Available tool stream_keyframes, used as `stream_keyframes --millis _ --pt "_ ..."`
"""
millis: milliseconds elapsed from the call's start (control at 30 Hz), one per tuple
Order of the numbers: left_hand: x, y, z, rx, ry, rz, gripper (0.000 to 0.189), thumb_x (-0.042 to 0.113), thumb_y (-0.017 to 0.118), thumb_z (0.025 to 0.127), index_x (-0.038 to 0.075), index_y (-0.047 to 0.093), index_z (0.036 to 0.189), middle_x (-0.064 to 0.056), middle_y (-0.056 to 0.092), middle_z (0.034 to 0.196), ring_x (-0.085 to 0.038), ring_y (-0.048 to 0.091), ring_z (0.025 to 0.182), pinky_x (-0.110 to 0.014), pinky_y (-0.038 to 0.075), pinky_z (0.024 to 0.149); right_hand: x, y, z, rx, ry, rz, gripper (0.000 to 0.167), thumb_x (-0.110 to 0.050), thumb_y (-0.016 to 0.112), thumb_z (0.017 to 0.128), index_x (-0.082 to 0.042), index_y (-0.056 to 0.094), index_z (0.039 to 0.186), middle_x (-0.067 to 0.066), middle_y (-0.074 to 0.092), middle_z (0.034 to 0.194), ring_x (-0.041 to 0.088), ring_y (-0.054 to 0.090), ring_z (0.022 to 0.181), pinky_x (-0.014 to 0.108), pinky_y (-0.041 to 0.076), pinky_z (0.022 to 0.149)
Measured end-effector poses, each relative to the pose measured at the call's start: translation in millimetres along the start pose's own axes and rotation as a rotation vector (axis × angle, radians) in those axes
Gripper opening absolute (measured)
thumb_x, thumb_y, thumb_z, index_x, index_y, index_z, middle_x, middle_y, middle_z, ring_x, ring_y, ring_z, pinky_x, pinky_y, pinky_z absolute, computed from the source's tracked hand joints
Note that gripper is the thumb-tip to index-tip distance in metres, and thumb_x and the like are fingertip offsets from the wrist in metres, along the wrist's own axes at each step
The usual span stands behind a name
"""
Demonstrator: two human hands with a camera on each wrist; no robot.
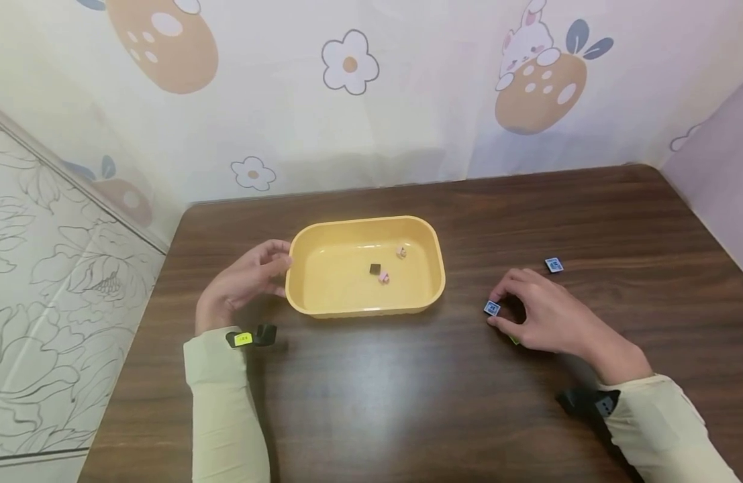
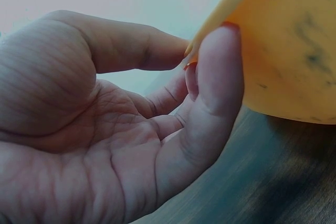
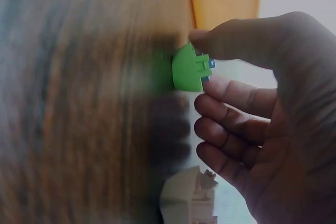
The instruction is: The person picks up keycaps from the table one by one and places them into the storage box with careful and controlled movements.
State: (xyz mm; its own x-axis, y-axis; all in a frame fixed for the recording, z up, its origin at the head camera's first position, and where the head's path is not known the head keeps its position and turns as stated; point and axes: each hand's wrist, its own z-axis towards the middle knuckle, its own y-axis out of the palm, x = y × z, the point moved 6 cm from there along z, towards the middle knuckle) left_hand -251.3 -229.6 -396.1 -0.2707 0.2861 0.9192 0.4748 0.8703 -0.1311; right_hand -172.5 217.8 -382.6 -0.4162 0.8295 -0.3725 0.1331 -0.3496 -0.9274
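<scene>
A yellow tub (image 1: 365, 310) stands on the dark wooden table. My left hand (image 1: 250, 275) holds its left rim, thumb and a finger at the edge of the tub wall (image 2: 294, 77). Between the thumb and index fingertip of my right hand (image 1: 543, 308) is a small blue square tile (image 1: 492, 308) with white markings. Just under that hand stands a small green piece (image 3: 187, 71), which partly hides the tile in the right wrist view. An off-white piece (image 3: 181, 198) stands below the fingers there.
Another blue square tile (image 1: 554, 265) lies beyond my right hand. Inside the tub are a dark square piece (image 1: 375, 269), a small pink piece (image 1: 384, 277) and a pale piece (image 1: 401, 253). A patterned wall (image 1: 407, 127) borders the table's far edge.
</scene>
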Motion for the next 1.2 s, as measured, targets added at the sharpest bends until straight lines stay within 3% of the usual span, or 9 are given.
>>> stream_keyframes --millis 200,600,1033,1200 --pt "0.0 0.3 -0.2 0.004 -0.001 0.008 0.044 0.016 0.053 0.11 -0.005 0.038 0.146 -0.016 0.051 0.133 -0.021 0.063 0.11 -0.038 0.065 0.084 3 3 -1.1 0.018 -0.019 0.015 0.021 -0.024 0.088 0.085 -0.027 0.073 0.099 -0.009 0.068 0.102 0.013 0.061 0.098 0.042 0.054 0.082" --pt "0.8 1.4 -0.1 0.002 0.0 0.009 0.045 0.016 0.053 0.11 -0.006 0.037 0.146 -0.017 0.051 0.134 -0.021 0.063 0.111 -0.038 0.065 0.085 5 7 -5.5 0.129 -0.075 0.023 0.026 -0.018 0.09 0.082 -0.028 0.072 0.098 -0.012 0.066 0.101 0.01 0.059 0.098 0.041 0.054 0.08" --pt "1.4 2.1 -1.6 0.008 -0.004 0.022 0.046 0.018 0.054 0.11 -0.005 0.038 0.147 -0.018 0.052 0.135 -0.022 0.062 0.111 -0.036 0.065 0.084 6 5 3.5 0.056 -0.038 0.017 0.016 -0.019 0.084 0.087 -0.022 0.074 0.098 -0.006 0.069 0.101 0.014 0.061 0.098 0.042 0.055 0.081" --pt "-0.4 4.0 3.6 0.006 0.003 0.02 0.044 0.016 0.053 0.11 -0.005 0.039 0.146 -0.017 0.051 0.135 -0.022 0.063 0.111 -0.037 0.065 0.084 3 1 4.6 0.05 -0.044 0.021 0.015 -0.021 0.083 0.089 -0.023 0.074 0.101 -0.007 0.068 0.103 0.014 0.061 0.1 0.044 0.056 0.083"
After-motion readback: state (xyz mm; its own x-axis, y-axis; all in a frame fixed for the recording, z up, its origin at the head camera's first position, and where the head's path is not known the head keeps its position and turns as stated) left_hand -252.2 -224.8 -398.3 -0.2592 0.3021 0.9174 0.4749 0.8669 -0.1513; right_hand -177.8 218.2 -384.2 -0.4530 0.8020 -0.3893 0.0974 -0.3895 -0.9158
